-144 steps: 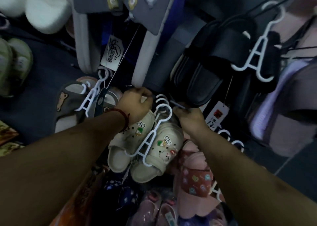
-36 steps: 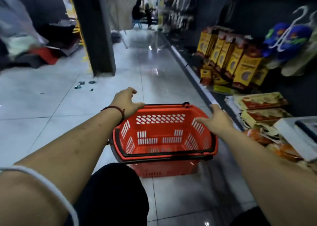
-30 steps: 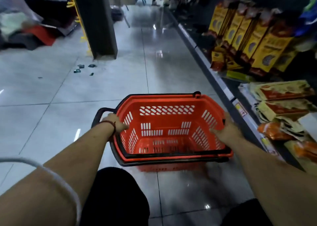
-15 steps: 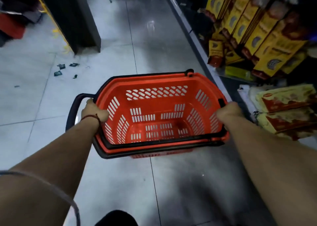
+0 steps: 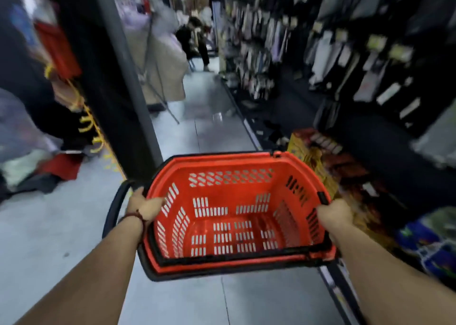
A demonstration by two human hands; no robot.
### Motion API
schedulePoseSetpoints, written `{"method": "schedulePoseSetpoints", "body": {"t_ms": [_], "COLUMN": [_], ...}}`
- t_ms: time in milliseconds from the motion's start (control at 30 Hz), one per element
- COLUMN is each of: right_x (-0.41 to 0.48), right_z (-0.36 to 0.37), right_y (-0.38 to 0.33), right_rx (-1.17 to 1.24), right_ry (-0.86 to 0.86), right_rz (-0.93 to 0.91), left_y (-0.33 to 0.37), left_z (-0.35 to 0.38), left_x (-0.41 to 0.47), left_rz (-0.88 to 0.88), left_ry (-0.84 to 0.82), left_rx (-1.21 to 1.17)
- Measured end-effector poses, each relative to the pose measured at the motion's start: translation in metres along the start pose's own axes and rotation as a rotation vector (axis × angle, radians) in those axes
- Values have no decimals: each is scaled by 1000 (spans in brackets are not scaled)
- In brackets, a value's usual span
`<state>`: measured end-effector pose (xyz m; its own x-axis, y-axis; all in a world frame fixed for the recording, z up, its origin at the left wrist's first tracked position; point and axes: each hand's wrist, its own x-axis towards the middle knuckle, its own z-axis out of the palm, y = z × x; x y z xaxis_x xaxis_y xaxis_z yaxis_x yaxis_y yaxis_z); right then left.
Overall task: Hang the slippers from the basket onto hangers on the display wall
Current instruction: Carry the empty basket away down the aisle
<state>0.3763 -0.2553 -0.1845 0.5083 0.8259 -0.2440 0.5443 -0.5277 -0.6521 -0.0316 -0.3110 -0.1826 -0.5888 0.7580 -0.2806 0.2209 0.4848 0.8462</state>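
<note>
A red plastic basket [image 5: 232, 176] with a black rim and black handles hangs in the air in front of me, above the floor. Nothing lies inside it; I see only its slotted bottom. My left hand [image 5: 144, 205] grips the basket's left rim beside a black handle. My right hand [image 5: 335, 213] grips the right rim. No slippers or hangers show clearly; blue patterned goods [image 5: 427, 243] hang at the lower right, blurred.
A grey tiled aisle [image 5: 204, 125] runs ahead. A dark pillar [image 5: 111, 78] stands on the left. Shelves of hanging goods and yellow boxes [image 5: 318, 162] line the right. A person [image 5: 195, 41] is far down the aisle. Piled clothes lie at the left.
Both hands have lifted the basket off the floor, and my view has swung up from the floor to look down the aisle. Earlier still, my hands were at slippers on the wall.
</note>
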Motion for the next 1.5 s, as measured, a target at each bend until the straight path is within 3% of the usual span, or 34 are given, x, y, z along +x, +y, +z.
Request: {"method": "schedulePoseSetpoints", "body": {"t_ms": [200, 633, 933, 1233, 1500], "right_x": [88, 364, 576, 786, 1032], "right_z": [29, 143, 272, 356, 520], "right_y": [-120, -395, -572, -733, -863], "right_rx": [-28, 28, 108, 96, 129], "right_ry": [40, -3, 22, 123, -29], "right_rz": [-59, -165, -99, -31, -104], "left_y": [96, 260, 378, 521, 571], "left_z": [20, 97, 174, 279, 390], "left_x": [122, 429, 724, 994, 1226], "left_rz": [82, 41, 121, 128, 42], "left_ry": [71, 202, 73, 71, 75], "left_rx": [86, 233, 245, 217, 195]}}
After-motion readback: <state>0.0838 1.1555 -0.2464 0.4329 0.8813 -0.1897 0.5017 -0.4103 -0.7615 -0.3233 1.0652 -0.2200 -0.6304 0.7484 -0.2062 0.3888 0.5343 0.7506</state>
